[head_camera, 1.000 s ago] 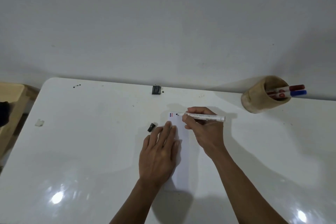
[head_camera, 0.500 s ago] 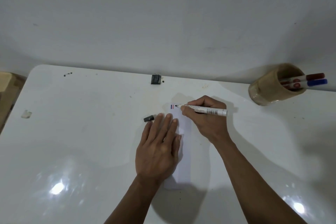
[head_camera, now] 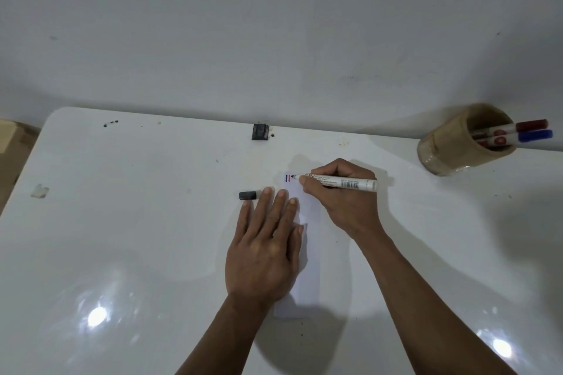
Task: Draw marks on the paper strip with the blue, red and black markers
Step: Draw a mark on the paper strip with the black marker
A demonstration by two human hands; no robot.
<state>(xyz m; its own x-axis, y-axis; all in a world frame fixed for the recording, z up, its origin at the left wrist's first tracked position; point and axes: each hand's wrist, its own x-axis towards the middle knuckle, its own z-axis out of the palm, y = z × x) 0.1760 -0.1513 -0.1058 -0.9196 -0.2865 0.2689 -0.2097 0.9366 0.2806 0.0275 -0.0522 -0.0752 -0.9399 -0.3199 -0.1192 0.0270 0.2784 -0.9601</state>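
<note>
A white paper strip [head_camera: 310, 256] lies lengthwise on the white table [head_camera: 137, 222]. Its far end carries a short blue and a short red mark [head_camera: 288, 178]. My right hand [head_camera: 347, 201] grips the black marker [head_camera: 338, 182], whose black tip touches the strip just right of those marks. My left hand [head_camera: 268, 240] lies flat, fingers spread, pressing on the strip's left edge. The marker's black cap [head_camera: 247, 195] rests on the table by my left fingertips. The red marker [head_camera: 518, 126] and blue marker [head_camera: 524, 136] stand capped in a wooden cup [head_camera: 447, 146] at the far right.
A small dark block [head_camera: 260, 131] sits at the table's far edge against the grey wall. A scrap of tape [head_camera: 39, 191] sticks near the left edge. Wooden furniture [head_camera: 12, 137] stands beyond the left side. Small ink spots [head_camera: 110, 123] dot the far left corner.
The marker tip has stayed at the strip's far end beside the blue and red marks, shifting slightly left. My left hand keeps pressing the strip. The camera view has shifted.
</note>
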